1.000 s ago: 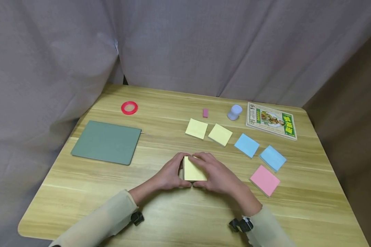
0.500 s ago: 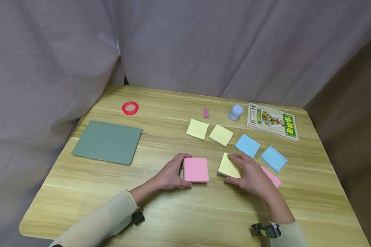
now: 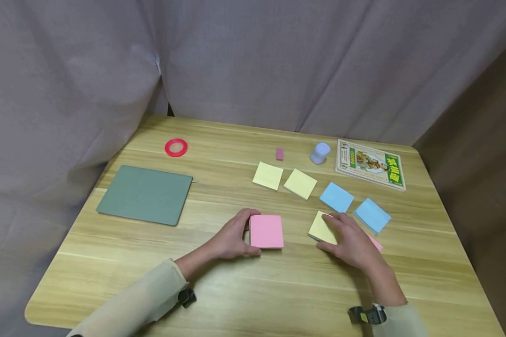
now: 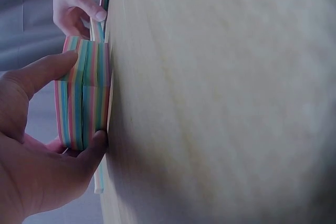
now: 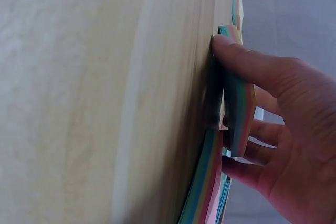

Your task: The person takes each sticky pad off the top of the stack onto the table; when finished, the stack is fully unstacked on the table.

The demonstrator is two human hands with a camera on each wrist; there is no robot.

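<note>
A stack of sticky note pads [image 3: 266, 231] with a pink top sheet sits on the table, and my left hand [image 3: 234, 238] grips it from its left side. Striped, multicoloured edges of the stack [image 4: 84, 98] show in the left wrist view, between thumb and fingers. My right hand [image 3: 352, 241] pinches a yellow-topped sticky note pad [image 3: 322, 228] to the right of that stack. In the right wrist view this pad [image 5: 239, 103] is tilted, its lower end beside another pad. Under the right hand, a pink-topped pad [image 3: 376, 243] is mostly hidden.
Two yellow pads [image 3: 268, 176] and two blue pads [image 3: 372, 216] lie in an arc behind the right hand. Farther back are a pink eraser-like block [image 3: 280, 154], a pale purple cylinder [image 3: 320, 153] and booklets [image 3: 370, 164]. A green notebook [image 3: 145, 194] and red ring [image 3: 176, 148] lie left.
My right hand has lifted the yellow-topped pad off the stack and carried it right, baring the pink sheet. My left hand has stayed on the stack.
</note>
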